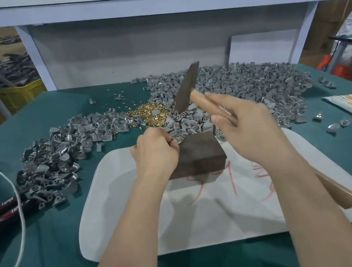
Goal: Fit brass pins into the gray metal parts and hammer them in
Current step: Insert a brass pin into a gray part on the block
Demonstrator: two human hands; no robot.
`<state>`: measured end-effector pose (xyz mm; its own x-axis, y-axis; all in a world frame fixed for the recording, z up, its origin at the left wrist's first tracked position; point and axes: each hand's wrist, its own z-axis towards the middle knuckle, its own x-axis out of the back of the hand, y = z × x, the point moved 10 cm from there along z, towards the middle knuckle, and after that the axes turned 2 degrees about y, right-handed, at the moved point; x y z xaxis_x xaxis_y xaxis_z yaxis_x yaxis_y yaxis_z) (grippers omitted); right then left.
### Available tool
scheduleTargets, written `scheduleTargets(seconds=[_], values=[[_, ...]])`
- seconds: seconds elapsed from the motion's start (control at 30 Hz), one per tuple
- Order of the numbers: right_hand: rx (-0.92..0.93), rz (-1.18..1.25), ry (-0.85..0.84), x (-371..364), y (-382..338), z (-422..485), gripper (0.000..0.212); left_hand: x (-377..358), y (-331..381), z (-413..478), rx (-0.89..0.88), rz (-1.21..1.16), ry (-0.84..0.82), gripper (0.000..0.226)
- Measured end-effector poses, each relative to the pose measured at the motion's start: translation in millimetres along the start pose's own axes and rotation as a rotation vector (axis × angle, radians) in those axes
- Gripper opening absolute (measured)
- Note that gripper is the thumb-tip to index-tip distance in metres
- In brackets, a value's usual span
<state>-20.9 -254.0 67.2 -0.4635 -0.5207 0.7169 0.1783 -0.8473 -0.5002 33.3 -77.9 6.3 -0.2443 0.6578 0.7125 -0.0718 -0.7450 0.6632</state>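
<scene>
Two hands: left hand (155,152) pinches gray metal part (177,138) atop dark wooden block (199,152); right hand (248,131) grips wooden-handled hammer (186,87).
Black tool handles (1,213): white "TAPE…", partly legible.

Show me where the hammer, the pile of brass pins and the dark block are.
hammer (186,87): head view, on its metal head.
pile of brass pins (144,115): head view, middle of the heap.
dark block (196,151): head view, on its top face.

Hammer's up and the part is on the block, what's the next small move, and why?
Probably bring the hammer down in a light tap on the pin. The right hand holds it raised, and the left hand pinches the part, brass showing on it, at the far left corner of the block.
</scene>
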Motion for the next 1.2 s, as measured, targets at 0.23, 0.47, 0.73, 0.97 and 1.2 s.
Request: scheduleTargets(seconds=[0.23,0.47,0.73,0.97,1.2], values=[[0.016,-0.008,-0.045,0,-4,-2,0.044,0,0,1,-0.008,-0.012,0.001,0.011],[-0.004,-0.156,-0.181,-24,-2,-6,0.044,-2,2,1,-0.012,0.025,-0.023,0.013],[0.0,0.021,-0.112,-24,-4,0,0.055,-5,7,0,-0.054,-0.028,-0.06,0.01],[-0.103,-0.139,-0.153,-57,10,2,0.014,-15,18,-3,-0.132,0.011,-0.133,0.027],[-0.037,-0.175,-0.092,-58,0,2,0.019,-17,19,-3,-0.148,0.029,-0.14,0.013]])
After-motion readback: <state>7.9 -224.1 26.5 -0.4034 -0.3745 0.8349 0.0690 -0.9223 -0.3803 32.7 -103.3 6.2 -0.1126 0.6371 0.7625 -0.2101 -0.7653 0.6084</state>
